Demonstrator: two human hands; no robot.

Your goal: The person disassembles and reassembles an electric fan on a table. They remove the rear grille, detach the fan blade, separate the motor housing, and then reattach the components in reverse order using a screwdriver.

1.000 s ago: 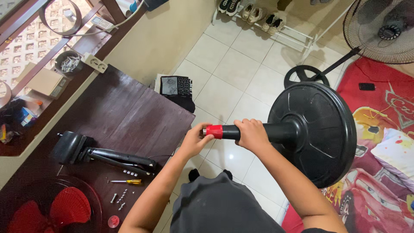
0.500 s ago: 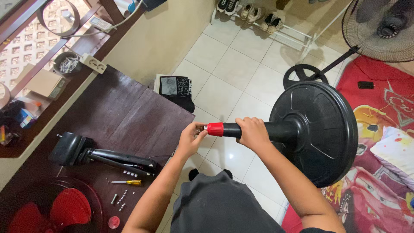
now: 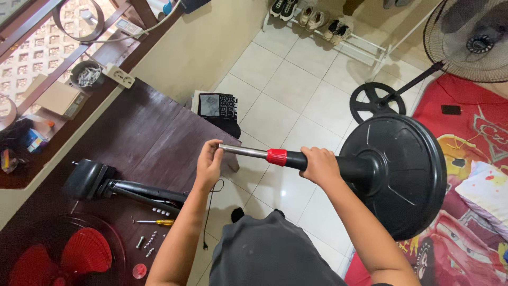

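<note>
I hold a fan stand sideways over the tiled floor. My right hand (image 3: 319, 165) grips its black pole (image 3: 353, 168) just right of the red collar (image 3: 277, 157). The round black base (image 3: 407, 175) faces me at the right. A shiny metal inner tube (image 3: 244, 151) sticks out left of the collar. My left hand (image 3: 209, 163) is closed around the end of that tube, above the edge of a dark wooden table (image 3: 143, 148).
On the table lie a black fan motor with its neck (image 3: 114, 185), a red fan blade in a grille (image 3: 74, 257), a yellow-handled screwdriver (image 3: 156, 222) and several screws. A standing fan (image 3: 465, 39), a shoe rack (image 3: 338, 37) and red bedding (image 3: 465, 159) are around.
My left hand has moved left, drawing the metal inner tube out of the black pole; before, it sat right at the red collar. The view is otherwise steady.
</note>
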